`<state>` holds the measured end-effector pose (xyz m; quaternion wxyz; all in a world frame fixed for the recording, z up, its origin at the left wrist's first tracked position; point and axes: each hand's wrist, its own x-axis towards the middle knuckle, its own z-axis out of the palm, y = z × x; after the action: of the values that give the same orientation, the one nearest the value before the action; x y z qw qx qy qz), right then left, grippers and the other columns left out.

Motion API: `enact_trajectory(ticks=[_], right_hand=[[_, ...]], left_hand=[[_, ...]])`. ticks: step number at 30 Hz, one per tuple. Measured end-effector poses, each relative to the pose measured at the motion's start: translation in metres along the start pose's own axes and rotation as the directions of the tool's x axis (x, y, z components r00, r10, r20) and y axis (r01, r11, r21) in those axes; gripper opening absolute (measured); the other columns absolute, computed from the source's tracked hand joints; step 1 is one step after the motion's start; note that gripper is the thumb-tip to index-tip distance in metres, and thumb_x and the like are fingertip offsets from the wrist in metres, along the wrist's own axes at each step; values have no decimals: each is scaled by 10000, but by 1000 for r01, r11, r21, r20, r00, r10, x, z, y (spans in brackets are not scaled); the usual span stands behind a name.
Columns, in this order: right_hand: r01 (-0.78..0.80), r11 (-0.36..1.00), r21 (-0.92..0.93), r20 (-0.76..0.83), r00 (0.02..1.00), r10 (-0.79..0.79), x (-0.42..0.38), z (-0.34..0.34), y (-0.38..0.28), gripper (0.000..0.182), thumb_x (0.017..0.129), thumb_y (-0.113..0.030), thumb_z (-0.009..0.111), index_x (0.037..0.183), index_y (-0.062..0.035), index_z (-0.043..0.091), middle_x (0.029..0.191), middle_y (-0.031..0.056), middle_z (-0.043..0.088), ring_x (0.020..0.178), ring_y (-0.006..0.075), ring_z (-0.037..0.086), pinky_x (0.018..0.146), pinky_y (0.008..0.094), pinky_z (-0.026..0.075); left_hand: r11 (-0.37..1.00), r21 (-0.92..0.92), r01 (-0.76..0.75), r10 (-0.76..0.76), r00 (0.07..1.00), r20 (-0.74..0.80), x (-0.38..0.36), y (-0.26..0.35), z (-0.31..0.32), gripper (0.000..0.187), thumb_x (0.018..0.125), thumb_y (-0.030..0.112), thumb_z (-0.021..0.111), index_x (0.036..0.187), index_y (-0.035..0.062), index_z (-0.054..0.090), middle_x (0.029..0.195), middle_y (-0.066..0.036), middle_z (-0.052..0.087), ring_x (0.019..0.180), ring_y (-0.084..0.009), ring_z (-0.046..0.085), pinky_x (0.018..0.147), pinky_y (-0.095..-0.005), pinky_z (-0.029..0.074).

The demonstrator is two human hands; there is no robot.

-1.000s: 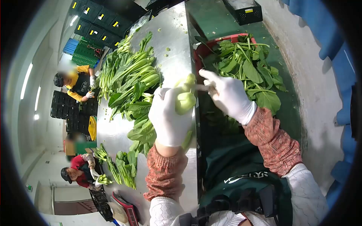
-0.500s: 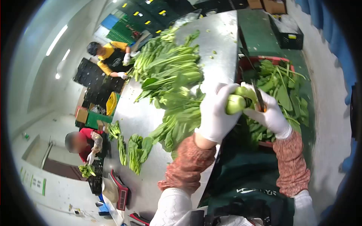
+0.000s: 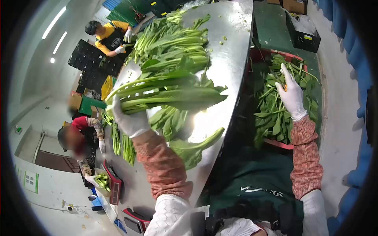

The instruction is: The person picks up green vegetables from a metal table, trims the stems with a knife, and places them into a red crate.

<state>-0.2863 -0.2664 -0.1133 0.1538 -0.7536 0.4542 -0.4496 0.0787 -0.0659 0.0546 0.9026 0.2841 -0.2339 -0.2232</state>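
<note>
My left hand [image 3: 132, 120], in a white glove, grips the stem end of a bunch of leafy greens [image 3: 169, 96] above the metal table [image 3: 199, 118]. The leaves of the bunch point to the right. Over a red crate [image 3: 301, 63] of loose leaves [image 3: 275, 114] is my right hand [image 3: 292, 96], gloved too, with some fingers stretched out. A small orange part shows by its palm; the rest of that object is hidden. One loose leafy stalk [image 3: 197, 147] lies near the table's edge, below the bunch.
More greens [image 3: 173, 43] lie piled along the table. At its far side stands a person in yellow [image 3: 108, 37]; another in red [image 3: 80, 131] holds greens by a red scale [image 3: 113, 183]. A black crate [image 3: 305, 39] stands at the upper right.
My left hand has moved left across the table and now holds the bunch by its stems. My right hand has drawn apart from it, rightward. The person in red has brought greens to the scale.
</note>
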Motion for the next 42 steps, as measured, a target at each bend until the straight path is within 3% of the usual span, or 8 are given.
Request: enact_trajectory(ticks=[7,12,21,22,23,25,34,42], right_hand=[[-104,993,49,189,977,93,-52,22,27,403,880,-101,634,1275,-53,569,1169,147,650,1013,290,655,842,340,513],[-192,979,74,279,946,164,-83,31,32,338,891,-97,631,1212,3,597,1117,165,673,1032,291,652,907,336,490],[-257,961,99,417,888,194,-109,55,44,345,918,-91,618,1239,30,582,1145,183,668,1059,258,649,920,332,486],[-265,957,119,428,883,192,-111,57,48,345,923,-86,612,1244,35,577,1155,187,664,1068,255,646,924,330,484],[-273,952,140,440,878,187,-113,61,51,345,928,-81,606,1250,41,572,1165,190,660,1077,251,642,929,328,482],[-328,929,171,478,852,213,-118,64,56,351,941,-56,583,1267,67,548,1194,197,646,1100,240,634,941,320,479],[-443,894,63,594,737,323,-139,62,82,351,961,-45,551,1288,80,526,1221,150,632,1103,181,616,955,294,473],[-452,890,62,587,738,334,-138,65,68,335,957,-39,536,1267,90,529,1229,190,628,1120,239,626,963,324,477]], left_hand=[[964,-259,52,-135,939,-315,15,20,-133,331,761,105,631,1080,23,610,1224,-138,607,1239,-359,517,1083,-610,348],[842,-532,91,-163,982,-92,2,25,-187,301,774,99,612,1042,-37,608,1074,-136,640,1053,-262,594,1155,-513,298],[882,-467,-59,38,998,-55,-32,55,-240,300,814,134,685,1080,40,583,1004,-51,614,971,-209,562,1014,-379,424],[965,-186,-185,159,976,-151,-36,60,-246,288,804,96,689,1063,33,578,928,-45,588,903,-193,548,949,-368,455],[881,-461,-106,52,990,-129,-43,68,-246,284,804,94,691,1052,28,570,894,-38,568,852,-184,547,893,-348,477],[925,-373,-65,3,986,-164,-65,81,-246,261,814,106,686,1030,29,561,876,-35,558,813,-177,548,841,-336,488],[968,-217,-127,-84,651,-754,-76,158,-368,335,865,357,592,990,46,577,907,-88,624,897,-280,586,899,-436,490],[992,81,92,38,397,-917,27,193,-360,715,884,589,517,1399,98,446,1460,-89,454,1323,-294,418,1117,-474,298]])
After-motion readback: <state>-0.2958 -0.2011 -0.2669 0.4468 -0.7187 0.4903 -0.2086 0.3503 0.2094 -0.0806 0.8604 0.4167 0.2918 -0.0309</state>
